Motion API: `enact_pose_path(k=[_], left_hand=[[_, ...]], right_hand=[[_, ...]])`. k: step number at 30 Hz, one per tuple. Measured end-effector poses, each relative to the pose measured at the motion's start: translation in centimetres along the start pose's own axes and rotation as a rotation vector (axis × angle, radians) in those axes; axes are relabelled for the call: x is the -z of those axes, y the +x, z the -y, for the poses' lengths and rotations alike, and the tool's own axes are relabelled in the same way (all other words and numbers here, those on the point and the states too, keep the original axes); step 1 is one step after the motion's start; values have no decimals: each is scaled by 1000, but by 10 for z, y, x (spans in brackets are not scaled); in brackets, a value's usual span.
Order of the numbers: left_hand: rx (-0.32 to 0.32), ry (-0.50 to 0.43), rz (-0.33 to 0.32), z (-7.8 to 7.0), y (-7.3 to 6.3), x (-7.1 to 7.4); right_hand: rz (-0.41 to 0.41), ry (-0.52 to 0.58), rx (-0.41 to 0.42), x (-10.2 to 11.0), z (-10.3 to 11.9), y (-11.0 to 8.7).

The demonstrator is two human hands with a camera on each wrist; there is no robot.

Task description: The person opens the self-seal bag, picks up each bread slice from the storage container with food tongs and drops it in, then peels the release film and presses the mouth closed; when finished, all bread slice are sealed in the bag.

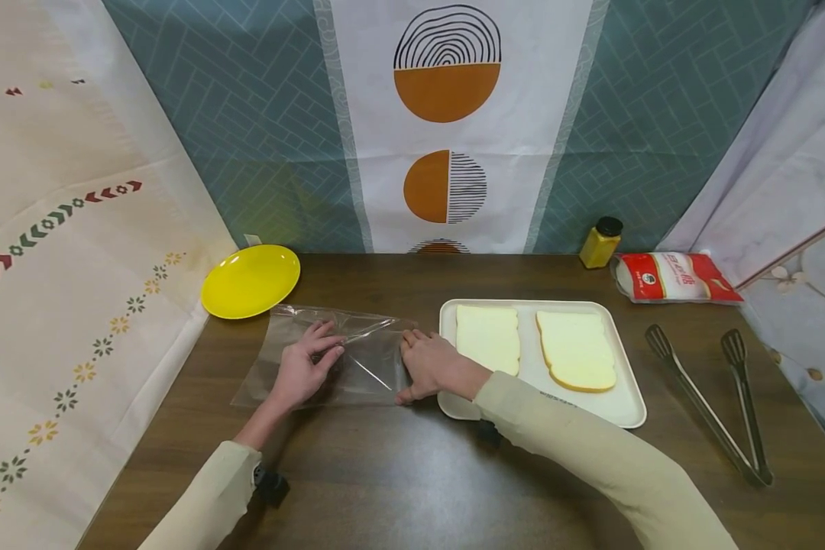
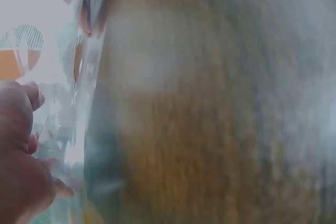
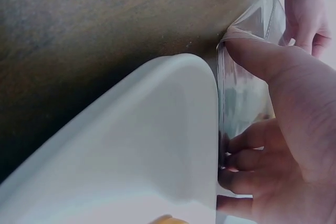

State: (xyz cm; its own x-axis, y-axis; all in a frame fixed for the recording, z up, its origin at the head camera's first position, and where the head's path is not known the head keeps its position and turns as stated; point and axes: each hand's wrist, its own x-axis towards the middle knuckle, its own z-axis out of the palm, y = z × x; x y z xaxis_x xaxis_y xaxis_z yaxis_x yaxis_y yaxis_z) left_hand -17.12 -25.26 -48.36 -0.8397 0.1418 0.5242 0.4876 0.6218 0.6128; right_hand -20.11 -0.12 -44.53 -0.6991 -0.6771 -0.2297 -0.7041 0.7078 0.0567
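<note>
A flat, clear plastic bag (image 1: 364,378) lies on the wooden table. My left hand (image 1: 302,370) rests on top of it, fingers loosely bent and thumb pointing right; in the left wrist view that hand (image 2: 23,156) is beside the shiny film. At the bag's right end, my right hand (image 1: 429,363) holds the edge. The right wrist view shows the right hand (image 3: 289,140) with its thumb at one corner of the film and curled fingers along the edge. Right beside it stands a white tray (image 1: 529,367) bearing two bread slices (image 1: 486,336).
At the back left lies a yellow plate (image 1: 250,283), near the bag's far corner. A yellow jar with a black lid (image 1: 600,244) and a red-and-white packet (image 1: 681,276) stand at the back right. Metal tongs (image 1: 704,412) lie spread right of the tray.
</note>
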Motion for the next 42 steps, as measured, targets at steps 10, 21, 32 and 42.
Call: enact_pose_path(k=[10,21,32,42], left_hand=[[31,32,54,-1,-2,-1],[31,42,58,2,-3,0],[-2,51,69,0,-1,3],[-22,57,33,-9,5,8]], right_hand=[[-58,-47,24,1,0,-3],[-122,-39,73,-6,-4,-4],[-92,-33,98,-8,-6,-2],[-69,-21,73,-6,-3,-2]])
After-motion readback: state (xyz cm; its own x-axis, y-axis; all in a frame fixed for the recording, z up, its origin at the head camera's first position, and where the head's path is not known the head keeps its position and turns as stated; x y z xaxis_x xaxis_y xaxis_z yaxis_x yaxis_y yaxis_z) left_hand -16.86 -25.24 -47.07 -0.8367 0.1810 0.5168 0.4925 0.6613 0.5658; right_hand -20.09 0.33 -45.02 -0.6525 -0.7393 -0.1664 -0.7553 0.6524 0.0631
